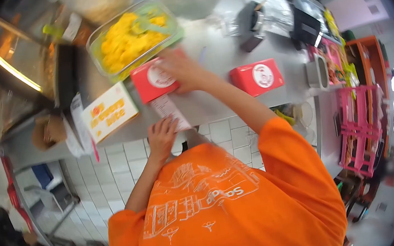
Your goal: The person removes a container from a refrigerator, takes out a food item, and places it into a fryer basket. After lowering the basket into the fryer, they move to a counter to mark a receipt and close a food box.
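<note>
My right hand (181, 70) reaches across the steel counter and grips the right side of a red box (146, 82) with a round white logo. A printed paper receipt (170, 110) runs from the front of that box toward me. At the counter's near edge, my left hand (162, 135) has its bent fingers on the receipt's lower part, closed on its left side. Left of the red box lies a white box (109, 111) with orange and yellow lettering. Behind the red box stands a clear tub (95, 61) of yellow food pieces.
A second red box (257, 77) sits to the right on the counter (219, 101). Farther back are a dark device (249, 27) and silvery wrapping (271, 7). Paper slips (79, 122) hang at the left edge. Pink crates (360, 128) stand at the right.
</note>
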`<action>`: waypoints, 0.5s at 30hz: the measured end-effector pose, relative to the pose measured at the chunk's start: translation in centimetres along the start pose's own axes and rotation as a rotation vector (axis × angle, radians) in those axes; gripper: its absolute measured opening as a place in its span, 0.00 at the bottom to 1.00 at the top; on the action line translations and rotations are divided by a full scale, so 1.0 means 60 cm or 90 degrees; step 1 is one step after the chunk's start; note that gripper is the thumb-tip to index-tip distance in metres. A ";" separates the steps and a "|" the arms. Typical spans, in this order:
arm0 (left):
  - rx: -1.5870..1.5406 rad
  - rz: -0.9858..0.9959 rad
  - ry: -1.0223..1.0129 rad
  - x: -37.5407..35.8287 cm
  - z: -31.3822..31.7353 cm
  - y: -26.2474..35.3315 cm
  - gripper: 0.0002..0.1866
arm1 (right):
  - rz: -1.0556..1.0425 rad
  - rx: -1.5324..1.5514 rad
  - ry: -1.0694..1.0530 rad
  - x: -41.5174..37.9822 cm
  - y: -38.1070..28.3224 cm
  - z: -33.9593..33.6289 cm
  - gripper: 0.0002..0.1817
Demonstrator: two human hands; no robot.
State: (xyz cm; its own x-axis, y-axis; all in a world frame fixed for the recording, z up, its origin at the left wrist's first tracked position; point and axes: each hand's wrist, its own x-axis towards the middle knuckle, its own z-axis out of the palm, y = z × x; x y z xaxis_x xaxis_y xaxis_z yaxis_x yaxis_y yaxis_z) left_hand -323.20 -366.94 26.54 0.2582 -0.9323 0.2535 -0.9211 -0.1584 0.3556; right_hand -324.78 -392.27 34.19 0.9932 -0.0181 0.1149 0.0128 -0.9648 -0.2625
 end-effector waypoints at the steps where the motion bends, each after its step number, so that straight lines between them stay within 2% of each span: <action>1: 0.010 0.008 -0.007 0.008 -0.002 -0.006 0.23 | -0.015 -0.001 -0.060 0.014 0.013 0.005 0.51; 3: -0.068 0.046 -0.003 -0.008 0.019 -0.018 0.19 | -0.052 0.031 -0.033 0.024 0.028 0.001 0.50; 5: -0.123 0.030 0.073 -0.011 0.010 -0.010 0.18 | -0.026 0.025 0.000 -0.012 0.024 -0.054 0.48; 6: -0.129 0.039 0.065 0.003 0.004 0.003 0.18 | -0.023 0.042 0.022 -0.030 0.017 -0.074 0.47; 8: -0.261 -0.085 0.245 0.039 -0.009 0.039 0.16 | 0.038 0.161 0.128 -0.098 0.028 -0.130 0.46; 10: -0.271 0.009 0.307 0.123 -0.022 0.111 0.14 | 0.118 0.189 0.189 -0.176 0.043 -0.200 0.47; 13: -0.226 0.183 0.206 0.220 0.037 0.214 0.12 | 0.200 0.116 0.273 -0.275 0.074 -0.299 0.48; 15: -0.241 0.231 0.166 0.270 0.110 0.266 0.13 | 0.256 0.009 0.301 -0.324 0.092 -0.341 0.49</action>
State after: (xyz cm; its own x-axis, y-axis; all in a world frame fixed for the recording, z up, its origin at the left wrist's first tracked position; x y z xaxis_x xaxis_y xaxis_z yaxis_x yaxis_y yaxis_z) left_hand -335.66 -386.70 30.37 0.0525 -0.7867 0.6151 -0.8077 0.3287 0.4894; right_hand -346.37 -402.64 50.10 0.7624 -0.4964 0.4151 -0.3466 -0.8550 -0.3859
